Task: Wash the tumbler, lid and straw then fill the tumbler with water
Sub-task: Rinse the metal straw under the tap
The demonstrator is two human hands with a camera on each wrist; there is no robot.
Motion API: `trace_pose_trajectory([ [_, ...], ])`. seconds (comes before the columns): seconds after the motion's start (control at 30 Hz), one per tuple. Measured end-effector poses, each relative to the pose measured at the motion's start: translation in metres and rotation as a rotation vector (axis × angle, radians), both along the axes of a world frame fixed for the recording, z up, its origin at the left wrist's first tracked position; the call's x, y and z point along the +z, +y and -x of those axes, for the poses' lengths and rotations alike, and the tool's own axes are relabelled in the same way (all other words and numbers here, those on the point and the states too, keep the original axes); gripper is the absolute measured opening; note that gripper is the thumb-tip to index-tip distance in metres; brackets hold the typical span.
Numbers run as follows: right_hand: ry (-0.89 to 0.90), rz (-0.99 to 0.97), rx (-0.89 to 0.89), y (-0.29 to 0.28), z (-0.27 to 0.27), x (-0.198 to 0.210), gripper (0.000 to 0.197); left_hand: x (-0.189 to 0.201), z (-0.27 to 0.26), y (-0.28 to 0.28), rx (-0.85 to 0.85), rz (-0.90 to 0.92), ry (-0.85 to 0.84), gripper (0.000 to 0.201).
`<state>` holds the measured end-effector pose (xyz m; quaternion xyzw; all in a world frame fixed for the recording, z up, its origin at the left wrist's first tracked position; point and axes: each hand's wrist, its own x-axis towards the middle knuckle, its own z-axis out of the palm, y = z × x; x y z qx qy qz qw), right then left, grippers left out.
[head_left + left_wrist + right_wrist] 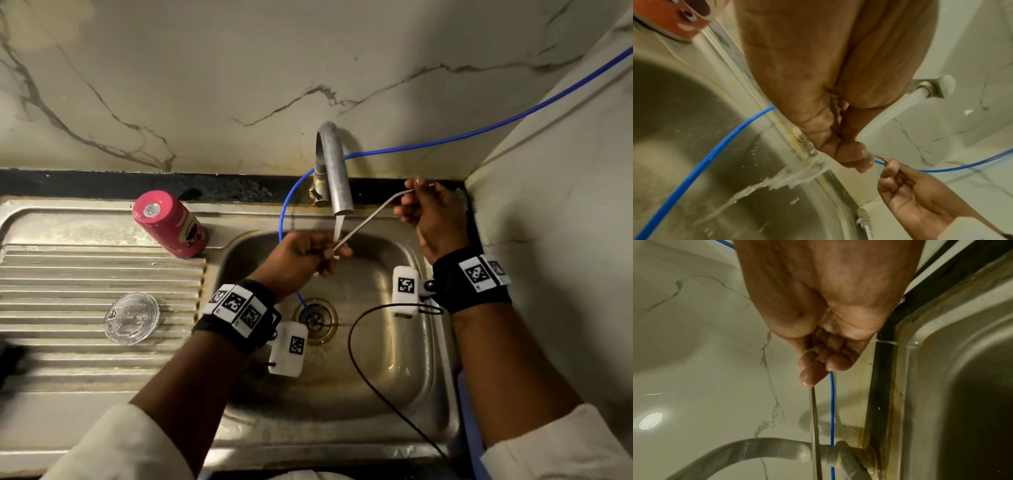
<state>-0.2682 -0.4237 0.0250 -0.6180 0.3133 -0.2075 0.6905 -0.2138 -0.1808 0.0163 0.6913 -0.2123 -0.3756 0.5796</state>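
The straw [368,219] slants under the tap [334,168] stream over the sink [411,359]; the left hand [301,260] pinches its lower end, the right hand [431,212] pinches its upper end; the tumbler [170,223] and lid [132,318] rest on the drainboard.

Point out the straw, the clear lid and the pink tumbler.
straw [367,220]: head view, middle of the shaft between the two hands.
clear lid [132,318]: head view, centre of the disc on the ribbed drainboard.
pink tumbler [174,228]: head view, side wall of the upturned body.
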Motion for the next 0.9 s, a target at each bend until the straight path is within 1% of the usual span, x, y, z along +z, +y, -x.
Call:
trace_pose_trajectory([
  [0.07, 0.004, 0.012, 0.016, -0.002, -0.003, 0.002, 0.028, 0.001, 0.001, -0.006, 0.013, -0.049, -0.049, 0.023],
  [0.13, 0.009, 0.013, 0.028, -0.002, -0.005, 0.001, 0.028, 0.002, 0.003, -0.012, 0.063, -0.088, -0.084, 0.025],
  [0.2, 0.017, 0.001, 0.03, -0.001, -0.003, -0.002, 0.028, 0.001, 0.002, -0.016, 0.136, -0.122, -0.173, 0.03],
  [0.27, 0.032, -0.003, 0.036, 0.0, 0.001, -0.005, 0.027, 0.002, 0.001, -0.017, 0.124, -0.182, -0.289, 0.03],
  [0.3, 0.041, 0.003, 0.046, 0.0, 0.002, -0.006, 0.027, 0.001, 0.001, -0.018, 0.096, -0.192, -0.291, 0.028],
  [0.37, 0.054, 0.024, 0.075, 0.005, 0.004, -0.008, 0.027, 0.002, 0.004, -0.02, 0.059, -0.151, -0.147, 0.021],
  [0.43, 0.059, 0.052, 0.102, 0.009, 0.003, -0.009, 0.027, 0.0, 0.006, -0.02, 0.042, -0.095, -0.05, 0.022],
  [0.47, 0.06, 0.061, 0.112, 0.011, 0.003, -0.008, 0.026, -0.002, 0.006, -0.02, 0.039, -0.088, -0.056, 0.026],
  [0.53, 0.069, 0.07, 0.126, 0.012, 0.002, -0.007, 0.026, -0.009, 0.005, -0.018, 0.044, -0.111, -0.136, 0.032],
  [0.6, 0.09, 0.086, 0.143, 0.014, 0.002, -0.005, 0.026, -0.014, 0.005, -0.016, 0.059, -0.14, -0.206, 0.028],
  [0.7, 0.093, 0.103, 0.213, 0.026, 0.004, -0.003, 0.026, -0.015, 0.006, -0.012, 0.132, -0.179, -0.305, 0.021],
  [0.8, 0.088, 0.149, 0.293, 0.042, 0.005, -0.001, 0.028, -0.021, 0.003, -0.006, 0.187, -0.257, -0.374, 0.048],
  [0.83, 0.097, 0.154, 0.302, 0.046, 0.005, -0.001, 0.029, -0.023, 0.004, -0.005, 0.168, -0.262, -0.403, 0.047],
  [0.9, 0.111, 0.118, 0.312, 0.052, 0.004, -0.004, 0.029, -0.021, 0.006, -0.007, 0.11, -0.221, -0.456, 0.024],
])
